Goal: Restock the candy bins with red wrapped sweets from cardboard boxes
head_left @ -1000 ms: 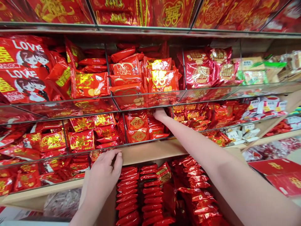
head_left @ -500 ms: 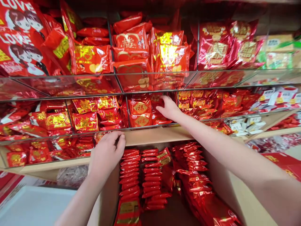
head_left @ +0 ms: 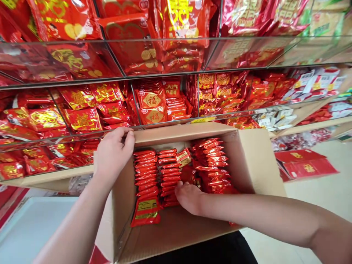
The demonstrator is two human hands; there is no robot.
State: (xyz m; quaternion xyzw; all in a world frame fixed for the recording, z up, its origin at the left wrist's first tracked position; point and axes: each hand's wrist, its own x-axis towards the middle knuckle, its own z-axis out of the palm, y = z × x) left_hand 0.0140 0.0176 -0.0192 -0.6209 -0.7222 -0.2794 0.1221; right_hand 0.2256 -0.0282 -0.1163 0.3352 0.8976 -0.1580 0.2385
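Note:
An opened cardboard box (head_left: pixel 167 242) sits tilted below the shelves, with stacked red foil snack packets (head_left: pixel 145 174) in rows inside. My left hand (head_left: pixel 114 150) is closed over the box's far left corner. Deep in the box, my right hand (head_left: pixel 189 197) has its fingers curled against the near end of the middle row of snack packets; its fingertips are partly hidden. One packet with a gold label (head_left: pixel 183 157) leans at the back of that row. Beyond the box, similar packets with a gold emblem (head_left: pixel 151 101) fill a shelf compartment.
Clear-fronted shelves (head_left: pixel 165 75) full of red and gold packets stretch across the back. A pale blue surface (head_left: pixel 38 227) lies at lower left. On the floor at right is a red carton (head_left: pixel 305 165). White packets (head_left: pixel 275 117) sit on the right shelf.
My right hand has come down from the shelf compartment into the box. Red packets now show where it was. My left hand stays at the box corner; the view has tilted downward.

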